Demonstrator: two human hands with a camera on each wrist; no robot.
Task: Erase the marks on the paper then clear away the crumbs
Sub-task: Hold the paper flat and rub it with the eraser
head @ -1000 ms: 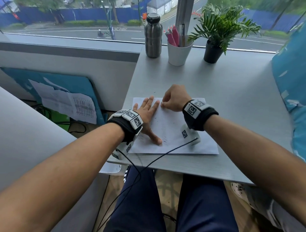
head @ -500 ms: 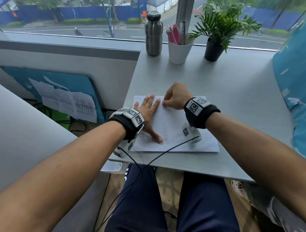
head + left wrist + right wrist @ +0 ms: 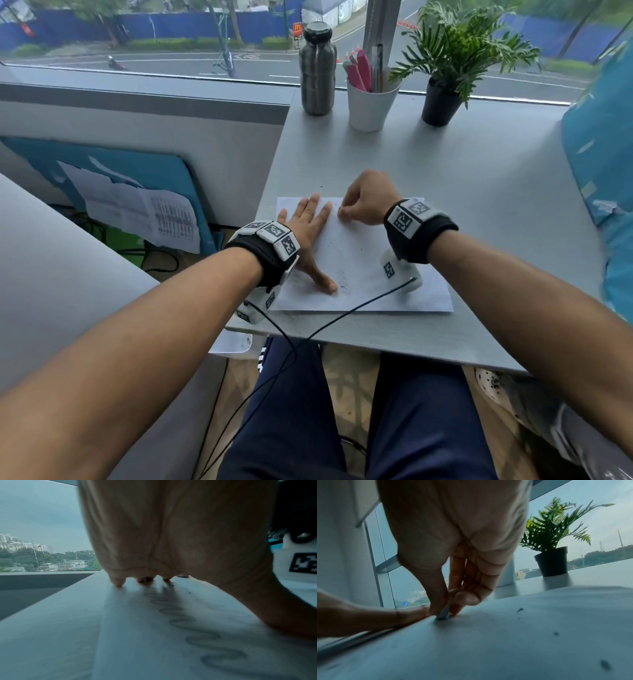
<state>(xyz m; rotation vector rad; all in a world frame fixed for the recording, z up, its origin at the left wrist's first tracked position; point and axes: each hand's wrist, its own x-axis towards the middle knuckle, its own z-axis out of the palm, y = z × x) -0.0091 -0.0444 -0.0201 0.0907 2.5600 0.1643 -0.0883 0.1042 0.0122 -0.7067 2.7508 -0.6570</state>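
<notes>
A white sheet of paper (image 3: 363, 267) lies on the grey table (image 3: 479, 192) near its front edge. My left hand (image 3: 310, 226) lies flat on the paper's left part, fingers spread and straight, pressing it down. Looping pencil marks (image 3: 193, 628) run under the palm in the left wrist view. My right hand (image 3: 363, 202) is at the paper's far edge, thumb and fingers pinching a small grey eraser (image 3: 443, 613) with its tip on the sheet beside the left fingertips. Dark crumbs (image 3: 604, 664) lie scattered on the paper.
At the back of the table by the window stand a steel bottle (image 3: 317, 68), a white cup of pens (image 3: 370, 102) and a potted plant (image 3: 445, 99). A blue cushion (image 3: 603, 178) is at the right. Black cables (image 3: 308, 335) hang off the front edge.
My right hand has shifted slightly along the paper's far edge while holding the eraser. The left hand stays pressed flat in the same place.
</notes>
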